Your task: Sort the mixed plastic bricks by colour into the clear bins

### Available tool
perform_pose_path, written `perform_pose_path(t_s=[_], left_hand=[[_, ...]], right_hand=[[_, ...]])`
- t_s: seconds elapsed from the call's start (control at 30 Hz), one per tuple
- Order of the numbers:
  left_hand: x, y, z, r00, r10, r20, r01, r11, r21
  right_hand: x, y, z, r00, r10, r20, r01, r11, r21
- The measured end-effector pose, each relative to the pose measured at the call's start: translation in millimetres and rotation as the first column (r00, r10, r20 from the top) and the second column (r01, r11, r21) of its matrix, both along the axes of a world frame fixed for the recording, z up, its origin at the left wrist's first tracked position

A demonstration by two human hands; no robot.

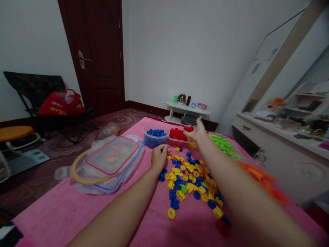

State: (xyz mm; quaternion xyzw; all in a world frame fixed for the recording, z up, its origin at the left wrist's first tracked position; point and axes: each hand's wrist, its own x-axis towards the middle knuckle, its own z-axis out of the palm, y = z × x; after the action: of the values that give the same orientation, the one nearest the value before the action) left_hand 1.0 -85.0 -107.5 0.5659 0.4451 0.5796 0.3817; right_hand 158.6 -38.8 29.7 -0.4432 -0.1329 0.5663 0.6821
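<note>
My right hand (198,132) is turned palm up beside the container of red pieces (178,134), with a few red building blocks (189,128) on its fingers. Close to the front of the round tub of blue blocks (155,135), my left hand (159,156) rests with its fingers curled together; whatever they may hold is hidden. Between my forearms spreads a loose pile of mostly yellow and blue building blocks (190,168), with some orange and green ones mixed in.
Stacked clear lids (113,156) lie at the left of the pink-covered table (123,212). Green pieces (223,144) fill a container beyond my right forearm, and orange pieces (259,171) lie right of it. A red block (223,227) sits near the front.
</note>
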Motion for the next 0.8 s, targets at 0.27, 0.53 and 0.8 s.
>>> perform_pose_path(t_s=[0.27,0.53,0.8], left_hand=[[-2,1,-3.3,1.0,-0.028,0.009,0.028,1.0,-0.013],[-2,3,-7.2,0.994,-0.045,-0.101,0.046,0.999,0.009],[0,-1,-1.8,0.985,-0.05,-0.165,0.045,0.998,-0.034]], right_hand=[[-8,-9,-5.2,0.796,0.155,0.585,-0.17,0.985,-0.03],[34,-132,-5.6,-0.004,0.323,0.946,-0.388,0.872,-0.299],[53,-263,-36.8,-0.584,0.551,0.595,-0.006,0.731,-0.683]])
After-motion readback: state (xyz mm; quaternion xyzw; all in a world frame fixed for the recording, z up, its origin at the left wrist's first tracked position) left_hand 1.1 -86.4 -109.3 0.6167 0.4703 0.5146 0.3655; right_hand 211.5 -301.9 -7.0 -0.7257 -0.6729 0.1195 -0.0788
